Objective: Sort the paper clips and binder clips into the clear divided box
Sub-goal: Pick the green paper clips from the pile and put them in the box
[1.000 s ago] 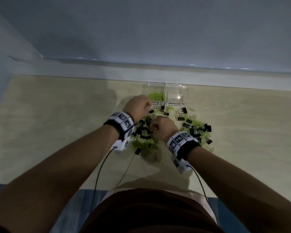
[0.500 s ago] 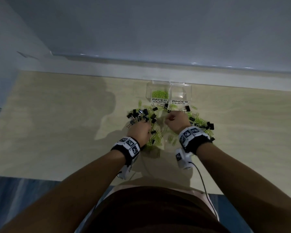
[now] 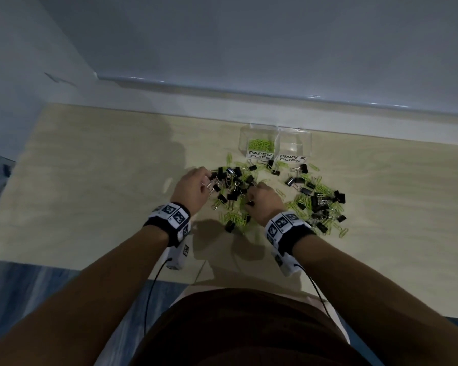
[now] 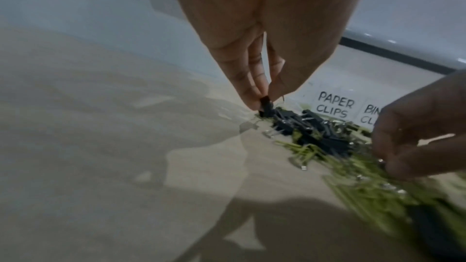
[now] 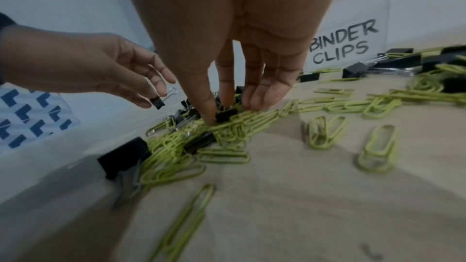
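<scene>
Pale wood tabletop [image 3: 90,194] runs back to a grey wall, and from the head view I see the box [image 3: 275,142] standing at the far edge, its labelled fronts turned toward me so each half reads at a glance. Green paper clips [image 3: 261,145] already lie in the half marked for them; the binder half looks bare. Loose clips spread in two heaps in front of the box, so either hand has only a short reach to it. My left hand [image 3: 193,188] works the left heap's edge and my right hand [image 3: 262,204] sits between the heaps. Open table lies to the left and toward me; the right heap crowds that side.

From the left wrist, my fingertips [image 4: 252,101] pinch a black binder clip [image 4: 264,107] at the near rim of the pile, probably because an outer clip lifts away without dragging others. The way to the box is clear above the pile.

From the right wrist, thumb and forefinger press on either side of another binder clip [image 5: 227,116] lying on tangled paper clips; I cannot tell whether it is firmly gripped. My other fingers rest spread on the tangle, I think to hold it down. Bare wood shows nearer the camera.
</scene>
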Tool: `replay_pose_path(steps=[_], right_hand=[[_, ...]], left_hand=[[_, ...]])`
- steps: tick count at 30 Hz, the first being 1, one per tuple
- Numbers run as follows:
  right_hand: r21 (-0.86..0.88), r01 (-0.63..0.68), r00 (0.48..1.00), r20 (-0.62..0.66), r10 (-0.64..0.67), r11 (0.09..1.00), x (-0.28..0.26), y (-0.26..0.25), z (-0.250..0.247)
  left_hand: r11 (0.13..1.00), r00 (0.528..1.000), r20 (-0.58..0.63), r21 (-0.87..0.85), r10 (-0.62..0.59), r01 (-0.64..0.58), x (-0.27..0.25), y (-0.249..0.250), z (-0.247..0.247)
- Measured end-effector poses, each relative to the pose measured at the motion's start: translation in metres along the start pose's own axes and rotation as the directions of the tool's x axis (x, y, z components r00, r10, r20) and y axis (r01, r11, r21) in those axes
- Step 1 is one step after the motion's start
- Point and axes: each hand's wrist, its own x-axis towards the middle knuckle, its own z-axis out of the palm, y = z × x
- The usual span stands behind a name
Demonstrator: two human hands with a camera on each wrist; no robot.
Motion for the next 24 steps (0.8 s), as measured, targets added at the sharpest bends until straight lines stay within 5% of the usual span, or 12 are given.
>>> replay_pose_path(steps=[9,14,17,21,24], right_hand=[[0.062,0.027,0.997,-0.069,-0.022,0.998,-0.005,0.022,-0.016],[0.008,-0.054,0.986,-0.159,0.055,0.999,-0.002,0.048,-0.031],[-0.049,0.020,0.994,-0.105,-0.025,0.999,-0.009,0.041,-0.029],[-0.017,0.227,0.973,0.042,-0.226,0.974,-0.025,0.016,-0.014],[-0.021,0.203,0.976,0.082,-0.201,0.979,-0.029,0.011,0.001]], left_hand=[[0.953,0.952,0.268,0.220,0.145,-0.207,-0.004,0.013,0.029],[0.967,0.979,0.195,0.230,0.061,-0.106,-0.001,0.016,0.037],[0.969,0.983,0.175,0.230,0.053,-0.093,0.001,0.020,0.037],[0.999,0.998,0.063,-0.046,0.012,-0.009,0.000,0.020,0.037],[0.952,0.998,-0.057,-0.306,-0.030,0.011,-0.002,0.021,0.027]])
